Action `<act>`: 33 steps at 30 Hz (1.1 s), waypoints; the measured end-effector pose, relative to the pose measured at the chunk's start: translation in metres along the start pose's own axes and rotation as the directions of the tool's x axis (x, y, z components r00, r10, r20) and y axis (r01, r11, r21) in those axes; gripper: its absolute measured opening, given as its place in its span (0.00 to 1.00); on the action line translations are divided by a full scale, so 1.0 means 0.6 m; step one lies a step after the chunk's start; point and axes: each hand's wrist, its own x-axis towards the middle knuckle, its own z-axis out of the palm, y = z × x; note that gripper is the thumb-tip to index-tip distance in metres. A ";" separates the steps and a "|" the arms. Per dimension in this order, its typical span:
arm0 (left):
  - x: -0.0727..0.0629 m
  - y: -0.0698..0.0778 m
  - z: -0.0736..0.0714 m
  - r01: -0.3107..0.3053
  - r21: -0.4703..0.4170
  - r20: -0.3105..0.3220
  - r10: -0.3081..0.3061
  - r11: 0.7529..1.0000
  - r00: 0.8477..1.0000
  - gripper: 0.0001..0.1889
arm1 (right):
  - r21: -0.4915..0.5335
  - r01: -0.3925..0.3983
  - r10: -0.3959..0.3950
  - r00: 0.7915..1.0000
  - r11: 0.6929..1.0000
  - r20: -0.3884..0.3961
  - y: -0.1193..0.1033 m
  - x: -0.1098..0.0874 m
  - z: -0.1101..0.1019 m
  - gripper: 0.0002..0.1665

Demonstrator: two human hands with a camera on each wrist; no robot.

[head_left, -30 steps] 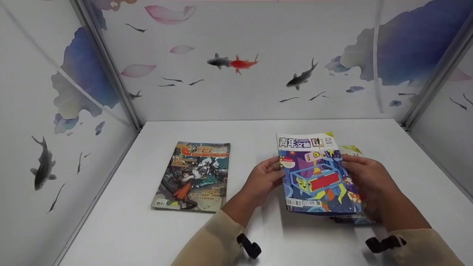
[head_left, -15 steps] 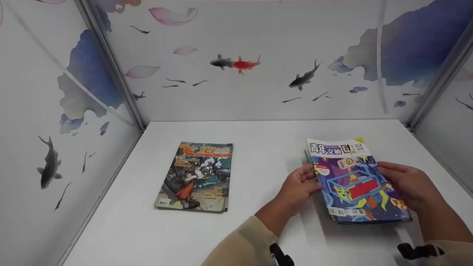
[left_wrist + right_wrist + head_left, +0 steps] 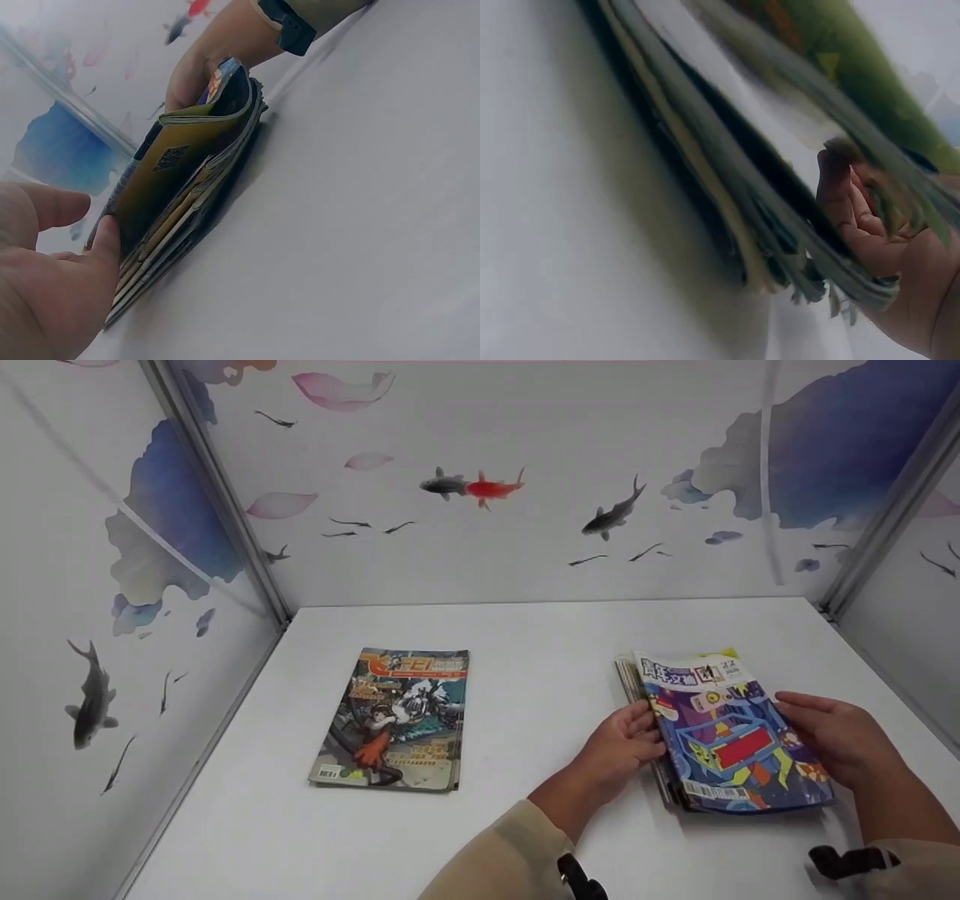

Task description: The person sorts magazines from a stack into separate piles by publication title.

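A purple and blue comic-style magazine (image 3: 739,742) lies on top of a stack of magazines (image 3: 634,690) at the right of the table, turned slightly against those below. Its near edge curves up from the stack in the left wrist view. My left hand (image 3: 619,746) touches the left edge of the stack, with thumb and forefinger (image 3: 107,236) apart. At the right edge, my right hand (image 3: 844,735) pinches the top magazine; in the right wrist view, its fingers (image 3: 836,187) reach between it and the layered magazines (image 3: 727,150) below.
A second pile, topped by a magazine with a figure in orange (image 3: 397,720), lies on the left of the white table (image 3: 525,675). Patterned walls (image 3: 525,547) with printed fish enclose the back and sides.
Both hands have carried the purple magazine right and down onto the right stack. Since half a second ago, it has turned a little, and more of the stack's left edge shows.
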 end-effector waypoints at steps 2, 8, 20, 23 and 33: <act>0.001 -0.001 -0.005 0.001 -0.009 0.021 -0.001 1.000 1.000 0.37 | -0.003 0.023 -0.023 1.000 1.000 -0.007 0.005 0.003 0.000 0.47; 0.004 -0.004 -0.017 -0.008 -0.059 0.080 0.013 0.998 0.997 0.40 | 0.047 0.063 -0.062 0.998 0.997 -0.006 0.015 0.006 0.001 0.37; 0.006 -0.002 -0.021 -0.034 -0.009 0.031 0.034 0.999 0.999 0.39 | 0.119 0.083 -0.079 0.996 0.989 -0.041 0.016 0.006 0.000 0.33; 0.007 -0.001 -0.022 -0.055 -0.005 -0.001 0.055 0.998 0.998 0.38 | 0.114 0.097 -0.090 0.994 0.989 -0.058 0.013 0.005 0.000 0.32; -0.001 -0.003 -0.018 -0.019 -0.008 0.012 0.019 1.000 1.000 0.38 | 0.067 0.085 -0.082 0.995 0.994 -0.047 -0.006 0.000 0.023 0.46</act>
